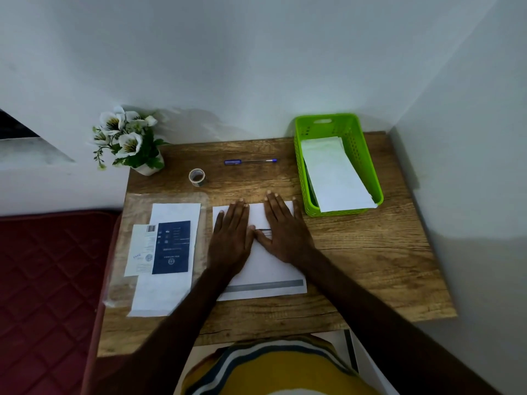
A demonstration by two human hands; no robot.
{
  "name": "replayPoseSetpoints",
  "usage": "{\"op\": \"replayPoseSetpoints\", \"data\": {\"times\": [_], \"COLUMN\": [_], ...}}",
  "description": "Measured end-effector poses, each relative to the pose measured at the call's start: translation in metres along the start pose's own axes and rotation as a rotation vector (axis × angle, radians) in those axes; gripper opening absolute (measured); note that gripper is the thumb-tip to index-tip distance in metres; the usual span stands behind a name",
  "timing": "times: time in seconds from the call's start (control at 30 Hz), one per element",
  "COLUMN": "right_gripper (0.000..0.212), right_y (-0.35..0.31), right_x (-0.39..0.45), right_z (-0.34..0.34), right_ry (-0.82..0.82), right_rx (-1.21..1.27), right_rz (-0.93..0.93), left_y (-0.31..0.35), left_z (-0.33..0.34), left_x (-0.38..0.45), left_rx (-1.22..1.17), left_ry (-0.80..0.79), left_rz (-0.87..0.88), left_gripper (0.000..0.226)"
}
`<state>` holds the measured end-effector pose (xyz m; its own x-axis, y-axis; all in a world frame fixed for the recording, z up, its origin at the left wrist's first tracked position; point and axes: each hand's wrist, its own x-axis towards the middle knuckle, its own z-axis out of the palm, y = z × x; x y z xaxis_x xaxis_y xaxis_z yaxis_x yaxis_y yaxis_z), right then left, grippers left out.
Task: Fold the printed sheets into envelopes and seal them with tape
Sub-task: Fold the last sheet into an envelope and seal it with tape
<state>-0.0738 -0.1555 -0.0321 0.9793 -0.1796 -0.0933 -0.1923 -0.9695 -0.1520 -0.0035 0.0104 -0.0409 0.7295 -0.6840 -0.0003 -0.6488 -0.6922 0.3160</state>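
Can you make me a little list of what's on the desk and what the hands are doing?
left hand: flat on the white sheet
right hand: flat on the same sheet
tape roll: behind the hands, untouched
pen: near the wall
green basket: right side, white papers inside
printed sheets: stacked at left
flower pot: back left corner

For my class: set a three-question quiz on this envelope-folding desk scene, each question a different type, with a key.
1. True or false: the tape roll is inside the green basket.
2. Both hands press flat on: A) the pen B) the white sheet C) the flower pot
3. Fill in: the basket holds white ____.

Key: 1 false; 2 B, left hand, right hand; 3 envelopes.
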Motion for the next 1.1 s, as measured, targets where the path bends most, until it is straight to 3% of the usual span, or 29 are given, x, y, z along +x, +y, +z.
{"op": "replayPoseSetpoints", "data": {"times": [0.17,0.3,0.6,0.9,1.1], "right_gripper": [0.070,0.061,0.070,0.069,0.063], "right_y": [-0.015,-0.033,0.011,0.004,0.003], "right_x": [0.000,0.001,-0.009,-0.004,0.017], "right_z": [-0.001,0.005,0.008,-0.019,-0.043], "right_ry": [0.054,0.037,0.039,-0.032,-0.053], "right_rx": [0.030,0.072,0.051,0.092,0.118], "right_rz": [-0.072,-0.073,0.134,0.078,0.023], "left_y": [0.001,0.003,-0.005,-0.014,-0.028], "left_z": [0.002,-0.002,-0.005,-0.018,-0.032], "left_x": [0.000,-0.002,0.000,0.012,0.029], "left_rx": [-0.025,-0.027,-0.008,-0.158,-0.110], "left_ry": [-0.003,-0.004,-0.049,-0.097,-0.159], "left_rz": [-0.012,0.001,-0.054,-0.073,-0.053], "left_gripper": [0.057,0.065,0.069,0.076,0.084]}}
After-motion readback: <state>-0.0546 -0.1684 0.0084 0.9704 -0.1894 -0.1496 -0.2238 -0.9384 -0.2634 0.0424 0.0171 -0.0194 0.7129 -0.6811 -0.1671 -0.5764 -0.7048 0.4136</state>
